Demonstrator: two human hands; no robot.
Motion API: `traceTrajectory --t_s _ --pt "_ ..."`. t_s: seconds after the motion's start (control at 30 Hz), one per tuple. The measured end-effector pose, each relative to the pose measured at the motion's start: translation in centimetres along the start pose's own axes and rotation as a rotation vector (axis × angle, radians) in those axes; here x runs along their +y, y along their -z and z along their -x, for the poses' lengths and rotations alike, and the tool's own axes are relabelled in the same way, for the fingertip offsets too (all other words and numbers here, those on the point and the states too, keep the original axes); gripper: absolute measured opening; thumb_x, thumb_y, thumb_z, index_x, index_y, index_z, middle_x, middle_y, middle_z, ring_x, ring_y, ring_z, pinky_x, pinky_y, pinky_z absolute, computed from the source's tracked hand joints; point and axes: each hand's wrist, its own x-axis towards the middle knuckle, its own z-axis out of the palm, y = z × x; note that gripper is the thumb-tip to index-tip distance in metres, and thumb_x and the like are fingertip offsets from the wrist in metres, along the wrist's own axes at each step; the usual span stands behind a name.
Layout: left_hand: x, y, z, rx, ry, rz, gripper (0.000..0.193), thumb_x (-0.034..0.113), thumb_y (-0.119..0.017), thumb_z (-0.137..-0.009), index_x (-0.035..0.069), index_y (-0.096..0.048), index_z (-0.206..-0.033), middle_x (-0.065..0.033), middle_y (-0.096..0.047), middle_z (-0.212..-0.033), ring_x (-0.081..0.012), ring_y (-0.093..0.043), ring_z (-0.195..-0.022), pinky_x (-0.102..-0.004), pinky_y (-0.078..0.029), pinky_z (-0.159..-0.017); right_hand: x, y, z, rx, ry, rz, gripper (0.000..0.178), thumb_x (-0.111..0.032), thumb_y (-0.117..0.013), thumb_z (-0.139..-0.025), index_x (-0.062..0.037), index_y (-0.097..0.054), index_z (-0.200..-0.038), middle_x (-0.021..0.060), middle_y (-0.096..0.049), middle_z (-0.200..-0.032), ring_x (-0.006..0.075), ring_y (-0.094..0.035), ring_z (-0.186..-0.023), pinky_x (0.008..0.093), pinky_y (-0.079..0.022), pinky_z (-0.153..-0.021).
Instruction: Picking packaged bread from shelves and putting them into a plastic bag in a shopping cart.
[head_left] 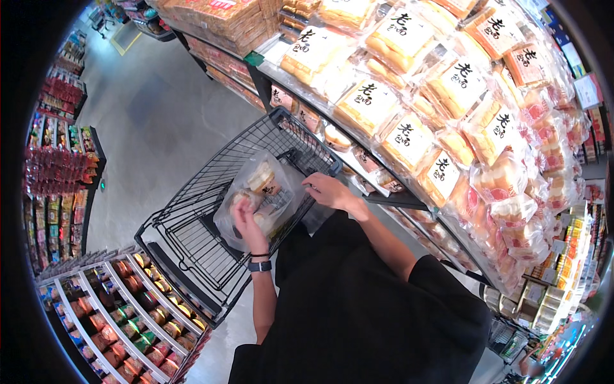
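A clear plastic bag (pixel 279 203) with packaged bread (pixel 262 176) inside rests in the black wire shopping cart (pixel 192 211). My left hand (pixel 248 224), with a dark watch on its wrist, is at the near left side of the bag, its fingers curled together at the plastic. Over the cart's right rim, my right hand (pixel 330 192) pinches the thin film at the bag's right edge. The fingertips of both hands are small and partly blended with the clear film.
To the right, a slanted display holds stacked bagged bread (pixel 409 137), its lower shelf close to the cart. Cartons (pixel 224 29) stand farther off. At lower left is a shelf of tubs (pixel 121 320); grey floor (pixel 160 96) runs between the shelves.
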Motion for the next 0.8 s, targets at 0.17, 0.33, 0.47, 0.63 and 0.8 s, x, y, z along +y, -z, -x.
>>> traceTrajectory --t_s 0.17,0.33,0.47,0.63,0.8 --pt "-0.2 -6.4 5.1 -0.203 0.092 0.141 0.023 0.013 -0.049 -0.106 0.000 -0.060 -0.122 -0.0087 -0.066 -0.112 -0.0169 -0.063 -0.106 -0.0309 -0.049 -0.096 0.2 6.4 0.9 0.064 -0.097 -0.247 0.025 -0.015 -0.058 -0.097 -0.0025 -0.067 -0.117 0.0160 -0.069 -0.108 0.0297 -0.067 -0.099 0.0383 -0.053 -0.088" --pt "-0.6 -10.1 9.3 -0.259 0.158 0.190 0.023 0.010 -0.046 -0.107 -0.002 -0.061 -0.121 -0.0084 -0.068 -0.106 -0.0159 -0.067 -0.097 -0.0295 -0.052 -0.091 2.5 10.3 -1.2 0.291 -0.007 -0.462 0.028 -0.009 -0.061 -0.096 -0.0017 -0.064 -0.123 0.0132 -0.069 -0.107 0.0202 -0.069 -0.088 0.0323 -0.053 -0.078" --pt "-0.3 -10.7 11.3 -0.203 0.185 0.179 0.023 0.013 -0.048 -0.108 -0.002 -0.062 -0.119 -0.0075 -0.067 -0.104 -0.0146 -0.065 -0.096 -0.0281 -0.050 -0.091 -0.1 16.1 -4.9 0.422 0.041 -0.295 0.033 -0.010 -0.060 -0.097 -0.0010 -0.059 -0.129 0.0156 -0.065 -0.115 0.0224 -0.068 -0.097 0.0341 -0.054 -0.083" --pt "0.4 -11.0 10.7 -0.147 0.177 0.165 0.023 0.011 -0.047 -0.107 -0.002 -0.063 -0.119 -0.0072 -0.068 -0.103 -0.0140 -0.065 -0.095 -0.0279 -0.051 -0.090 -0.7 23.1 -13.3 0.704 0.334 0.066 0.035 -0.009 -0.060 -0.095 0.0026 -0.058 -0.128 0.0203 -0.061 -0.121 0.0334 -0.061 -0.111 0.0417 -0.049 -0.096" --pt "1.7 -12.0 7.9 -0.210 0.179 0.190 0.023 0.010 -0.047 -0.107 -0.002 -0.063 -0.118 -0.0072 -0.068 -0.104 -0.0133 -0.065 -0.094 -0.0274 -0.051 -0.090 1.0 26.8 -22.3 0.715 0.247 0.376 0.049 -0.030 -0.063 -0.096 0.0033 -0.055 -0.131 0.0229 -0.058 -0.127 0.0377 -0.054 -0.122 0.0454 -0.041 -0.108"
